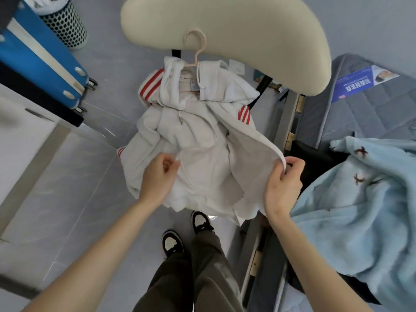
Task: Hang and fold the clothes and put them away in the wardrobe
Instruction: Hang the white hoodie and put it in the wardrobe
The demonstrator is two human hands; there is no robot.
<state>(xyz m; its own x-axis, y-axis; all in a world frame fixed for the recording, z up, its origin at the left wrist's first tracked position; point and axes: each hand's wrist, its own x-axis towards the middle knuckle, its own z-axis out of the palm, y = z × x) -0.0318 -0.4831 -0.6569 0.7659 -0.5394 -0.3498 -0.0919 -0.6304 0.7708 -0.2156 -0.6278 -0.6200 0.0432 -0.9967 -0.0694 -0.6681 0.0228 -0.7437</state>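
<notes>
The left hand point(157, 174) pinches one front edge of the white hoodie point(202, 140) near its zip. The hoodie hangs just beyond it on a pink hanger point(197, 50) whose hook seems caught on the beige chair back point(247, 30), likely to free both hands. The right hand point(283, 183) pinches the other front edge, lifted open, probably to bring the halves together for zipping. A pale blue garment point(360, 210) lies on the bed point(371, 113) at right.

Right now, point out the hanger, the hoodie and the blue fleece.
hanger point(200, 49): head view, on its pink hook.
hoodie point(202, 140): head view, on the white front, above both hands.
blue fleece point(360, 210): head view, on the middle of the crumpled fabric at the right.
</notes>
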